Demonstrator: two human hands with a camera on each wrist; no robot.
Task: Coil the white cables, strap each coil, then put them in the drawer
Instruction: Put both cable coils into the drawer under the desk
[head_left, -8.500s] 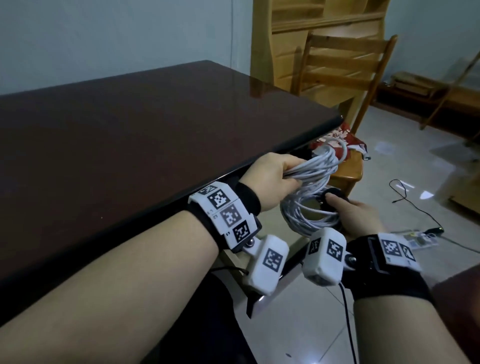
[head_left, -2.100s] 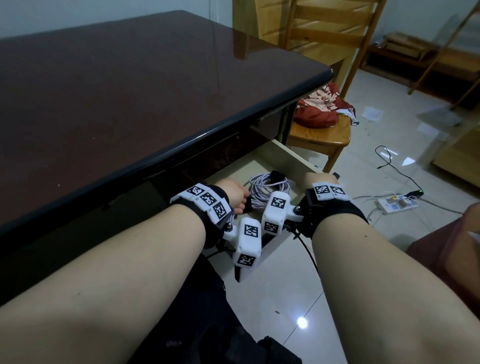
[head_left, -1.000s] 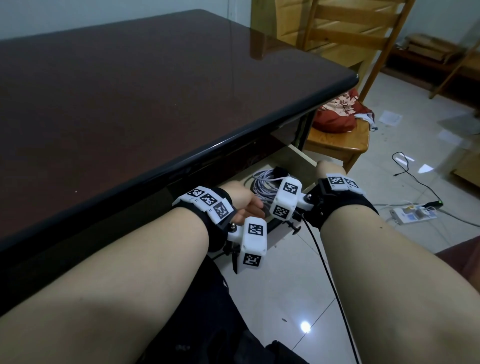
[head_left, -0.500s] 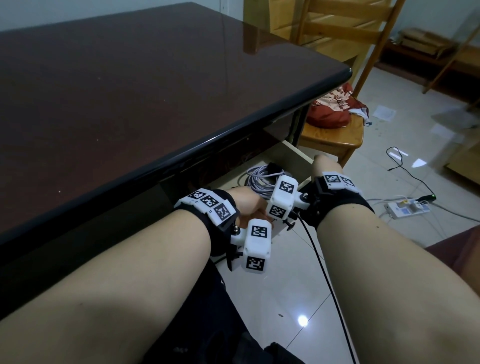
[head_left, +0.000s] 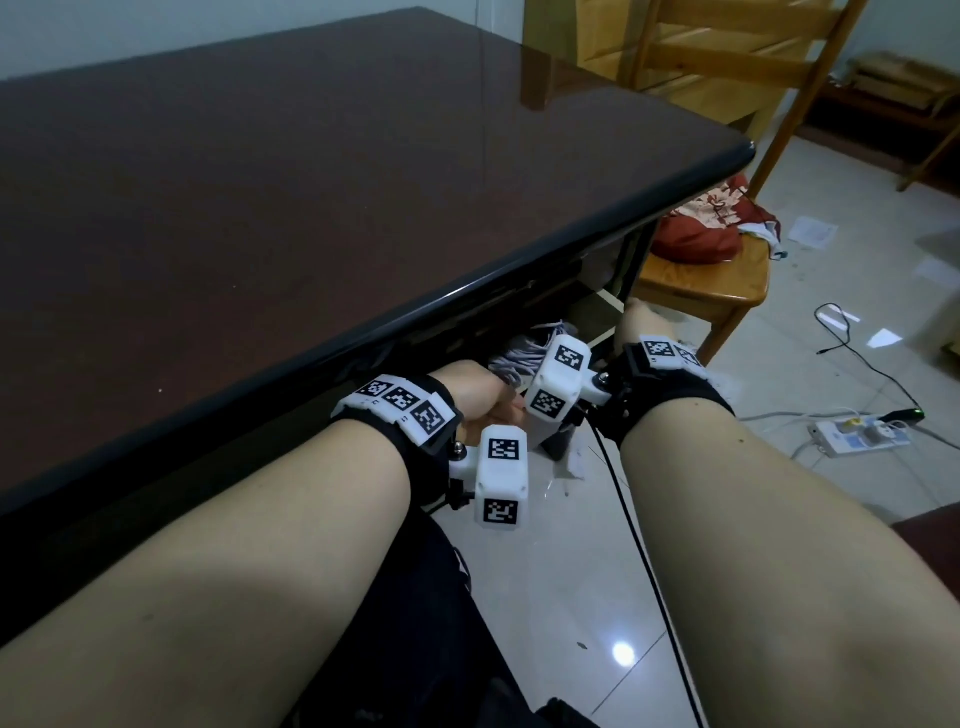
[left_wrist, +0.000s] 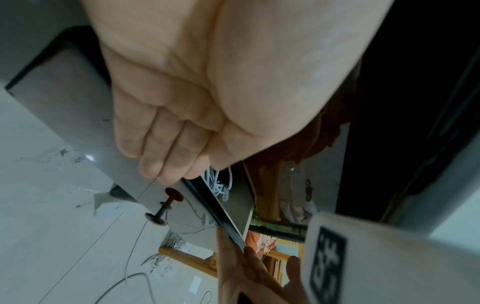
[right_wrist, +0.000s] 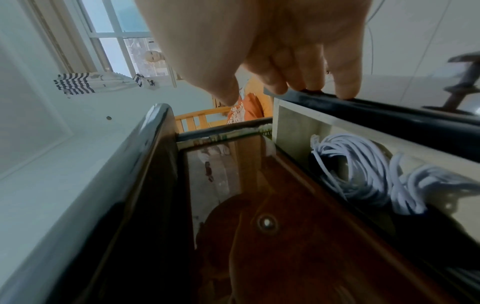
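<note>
1. The drawer (right_wrist: 376, 115) stood partly open under the edge of the dark table (head_left: 260, 208), its front running from 9 o'clock to 3 o'clock across the right wrist view.
2. The white cables (right_wrist: 363, 170) lay coiled inside the drawer, at about 4 o'clock in that view; in the head view a little of them (head_left: 519, 358) showed between the two wrists.
3. The right hand (right_wrist: 272, 51) had its fingers bent down over the top edge of the drawer front, fingertips (right_wrist: 345, 90) touching it, thumb apart at 9 o'clock.
4. The left hand (left_wrist: 194, 92) had its fingers curled at the drawer front's edge; whether they gripped it could not be told.
5. A dark knob (left_wrist: 166, 207) stuck out of the drawer front at 6 o'clock from the left fingers.
6. A wooden chair (head_left: 717, 280) with a red cushion (head_left: 696, 234) stood at 2 o'clock from the hands, and a power strip (head_left: 862, 436) lay on the floor at 3 o'clock.
</note>
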